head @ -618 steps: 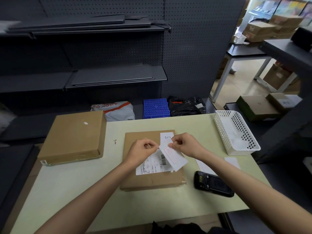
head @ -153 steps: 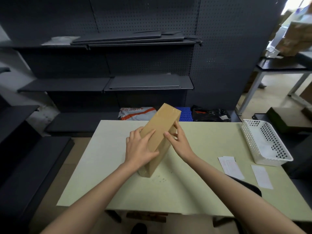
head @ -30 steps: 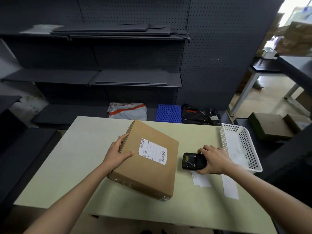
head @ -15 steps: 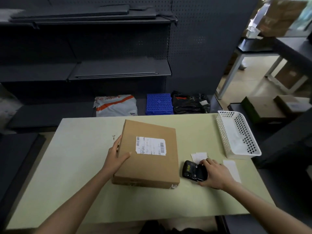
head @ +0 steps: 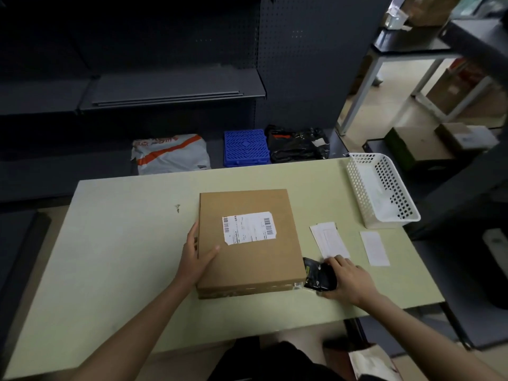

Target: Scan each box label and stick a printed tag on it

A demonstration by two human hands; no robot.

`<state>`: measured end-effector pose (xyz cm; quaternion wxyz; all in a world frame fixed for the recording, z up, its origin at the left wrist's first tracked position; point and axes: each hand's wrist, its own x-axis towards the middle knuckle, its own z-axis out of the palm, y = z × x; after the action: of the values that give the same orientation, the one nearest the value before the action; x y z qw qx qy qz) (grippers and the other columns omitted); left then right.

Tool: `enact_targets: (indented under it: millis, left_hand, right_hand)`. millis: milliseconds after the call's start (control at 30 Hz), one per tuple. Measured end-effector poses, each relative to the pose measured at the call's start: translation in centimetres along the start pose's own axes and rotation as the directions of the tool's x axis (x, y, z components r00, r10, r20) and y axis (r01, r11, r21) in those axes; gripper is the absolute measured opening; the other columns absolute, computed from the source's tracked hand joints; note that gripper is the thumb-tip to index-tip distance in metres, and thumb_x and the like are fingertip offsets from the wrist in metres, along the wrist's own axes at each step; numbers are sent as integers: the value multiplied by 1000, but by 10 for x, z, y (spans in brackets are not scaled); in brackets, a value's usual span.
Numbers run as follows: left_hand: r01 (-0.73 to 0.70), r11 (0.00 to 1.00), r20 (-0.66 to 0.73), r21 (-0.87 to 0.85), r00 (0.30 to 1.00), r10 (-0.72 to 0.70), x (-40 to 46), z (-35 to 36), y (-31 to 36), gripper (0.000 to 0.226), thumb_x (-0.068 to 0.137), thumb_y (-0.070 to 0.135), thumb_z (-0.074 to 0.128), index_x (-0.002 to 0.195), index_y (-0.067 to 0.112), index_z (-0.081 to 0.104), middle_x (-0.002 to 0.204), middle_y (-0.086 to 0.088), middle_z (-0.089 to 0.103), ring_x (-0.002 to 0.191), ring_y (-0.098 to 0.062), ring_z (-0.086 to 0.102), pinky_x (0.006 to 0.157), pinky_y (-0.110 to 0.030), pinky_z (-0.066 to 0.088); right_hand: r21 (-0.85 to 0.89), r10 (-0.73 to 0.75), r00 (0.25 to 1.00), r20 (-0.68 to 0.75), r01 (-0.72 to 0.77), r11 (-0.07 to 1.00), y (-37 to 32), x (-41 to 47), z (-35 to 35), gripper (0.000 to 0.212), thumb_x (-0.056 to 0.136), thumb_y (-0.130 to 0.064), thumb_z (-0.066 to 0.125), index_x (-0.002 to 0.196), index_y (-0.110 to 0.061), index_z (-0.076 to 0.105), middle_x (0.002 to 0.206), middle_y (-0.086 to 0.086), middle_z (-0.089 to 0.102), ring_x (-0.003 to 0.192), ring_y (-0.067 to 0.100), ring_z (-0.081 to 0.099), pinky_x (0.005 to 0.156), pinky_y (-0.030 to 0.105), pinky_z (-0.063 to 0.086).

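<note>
A flat brown cardboard box (head: 247,243) lies in the middle of the pale green table (head: 110,257). A white shipping label (head: 248,227) with barcodes faces up on its top. My left hand (head: 196,253) holds the box's left edge, thumb on top. Just off the box's near right corner, my right hand (head: 347,280) grips a black handheld scanner (head: 319,274). Two white printed tags lie on the table to the right, one (head: 328,240) just beyond the scanner and one (head: 374,248) farther right.
A white perforated plastic basket (head: 384,193) stands at the table's far right corner. Dark shelving stands behind the table, with a white-and-orange mailer bag (head: 170,154), a blue crate (head: 246,147) and a black bag (head: 298,144) on its low shelf. Cardboard boxes sit on the floor at right.
The box has turned square to the table edge under my left hand. My right hand has drawn the scanner nearer, to the box's near right corner, and tilted it up.
</note>
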<state>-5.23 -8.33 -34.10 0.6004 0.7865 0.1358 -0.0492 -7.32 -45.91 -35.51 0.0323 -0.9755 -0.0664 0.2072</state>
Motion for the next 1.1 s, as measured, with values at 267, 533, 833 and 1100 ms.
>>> enact_targets:
  millis: [267, 533, 833, 1100]
  left_hand:
    - [-30, 937, -102, 347, 992, 69, 8, 4, -9, 87, 77, 32, 77, 146, 14, 29, 148, -10, 29, 137, -24, 29, 111, -39, 30]
    - [-313, 600, 112, 736, 931, 348, 21, 43, 22, 65, 78, 50, 38, 133, 20, 51, 146, -7, 39, 131, -25, 32, 111, -42, 22]
    - [-406, 546, 262, 733, 909, 324, 28, 110, 35, 67, 82, 54, 26, 136, 22, 48, 145, 1, 43, 136, -19, 35, 115, -35, 11]
    - [-338, 575, 169, 745, 930, 327, 27, 123, 36, 58, 85, 51, 32, 133, 24, 51, 141, 1, 48, 133, -19, 41, 113, -40, 20]
  right_hand:
    - [186, 21, 998, -56, -10, 982, 17, 0, -11, 53, 84, -62, 56, 128, -33, 51, 125, -13, 53, 114, 12, 54, 86, 29, 45]
    - [249, 153, 977, -146, -114, 962, 42, 35, -26, 48, 90, -46, 58, 131, -22, 51, 129, -5, 52, 113, 15, 55, 81, 31, 48]
    - [178, 11, 995, -99, 7, 984, 63, 87, -43, 59, 87, -45, 61, 139, -26, 40, 132, 0, 47, 117, 20, 50, 87, 33, 47]
    - [90, -104, 994, -22, 105, 990, 70, 107, -41, 66, 83, -44, 66, 141, -29, 38, 140, -1, 39, 125, 18, 44, 96, 34, 42]
